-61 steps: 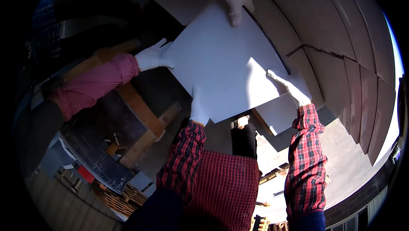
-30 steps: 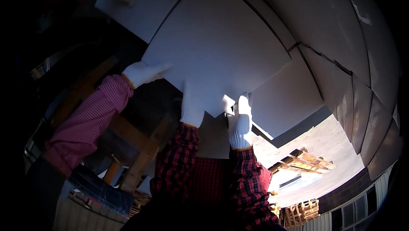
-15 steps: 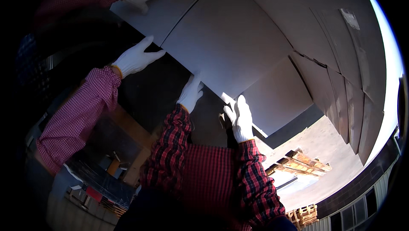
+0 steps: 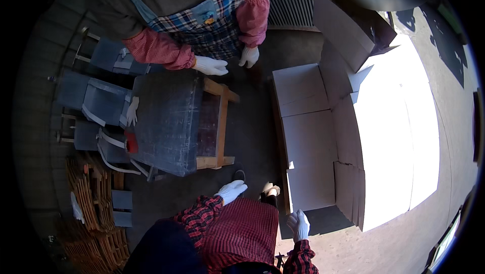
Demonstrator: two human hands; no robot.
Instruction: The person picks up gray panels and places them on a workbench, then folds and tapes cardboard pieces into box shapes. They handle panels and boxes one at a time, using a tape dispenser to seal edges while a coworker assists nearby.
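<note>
My left hand [image 4: 231, 191], in a white knit glove, hangs in front of my red checked apron [image 4: 237, 228]. Its fingers are stretched out and it holds nothing. Low on the right, my right hand [image 4: 299, 224], gloved alike, is beside the near corner of a stack of white cardboard boxes [image 4: 309, 135]. Nothing shows in its loosely extended fingers; whether it touches the stack I cannot tell. Across from me stands a co-worker in a plaid apron, whose gloved hands [image 4: 211, 66] are held between the table and the stack, apart from it.
A dark-topped wooden table [image 4: 164, 122] stands at the left, with a spare white glove [image 4: 132, 111] at its edge. Grey chairs [image 4: 103, 100] and stacked wooden pallets [image 4: 93, 198] are behind it. An open cardboard box [image 4: 346, 29] tops the stack's far end.
My hands have come off the cardboard's lower edge and dropped apart toward my body. The co-worker's hands have also left it. The view now takes in the whole stack and the table.
</note>
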